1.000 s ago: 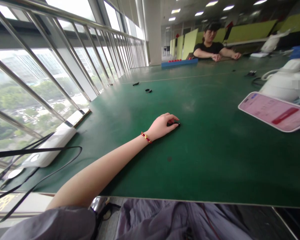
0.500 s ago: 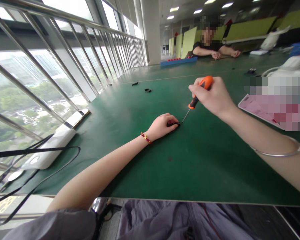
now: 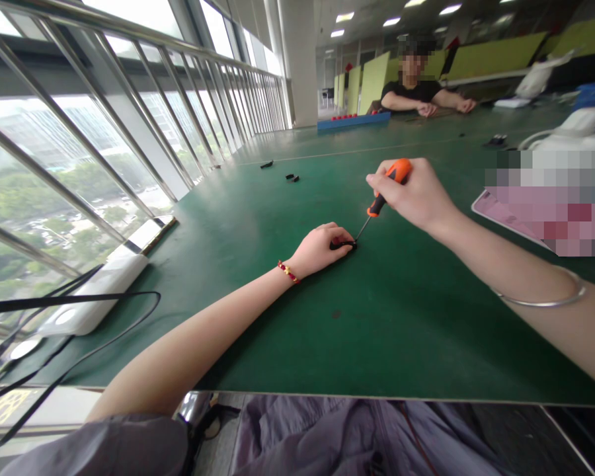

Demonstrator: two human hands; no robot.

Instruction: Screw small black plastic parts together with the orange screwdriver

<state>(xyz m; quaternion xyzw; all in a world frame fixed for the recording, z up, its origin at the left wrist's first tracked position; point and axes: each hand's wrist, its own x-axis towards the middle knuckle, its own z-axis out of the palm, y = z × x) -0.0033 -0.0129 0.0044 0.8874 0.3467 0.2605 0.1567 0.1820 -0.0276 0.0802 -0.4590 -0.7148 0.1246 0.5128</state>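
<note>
While fingers (image 3: 340, 236) pin part (image 3: 344, 245), screwdriver (image 3: 384, 193) seemingly touching

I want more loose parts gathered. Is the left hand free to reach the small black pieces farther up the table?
Probably not: the left hand is pinning a small black part under the screwdriver. The black pieces lie farther off, bare green table between.

No text, label, brand, number or sign can be read here. The pink-lit screen of the white-edged phone (image 3: 506, 210) lying on the green table mat (image 3: 406, 317) is blurred out, so nothing on it is legible. A patch of yellow markings on the floor (image 3: 2, 406) below the table edge, at the lower left, is too small and cut off to make out. The orange-handled screwdriver (image 3: 384, 192) shows no readable marking.
</note>
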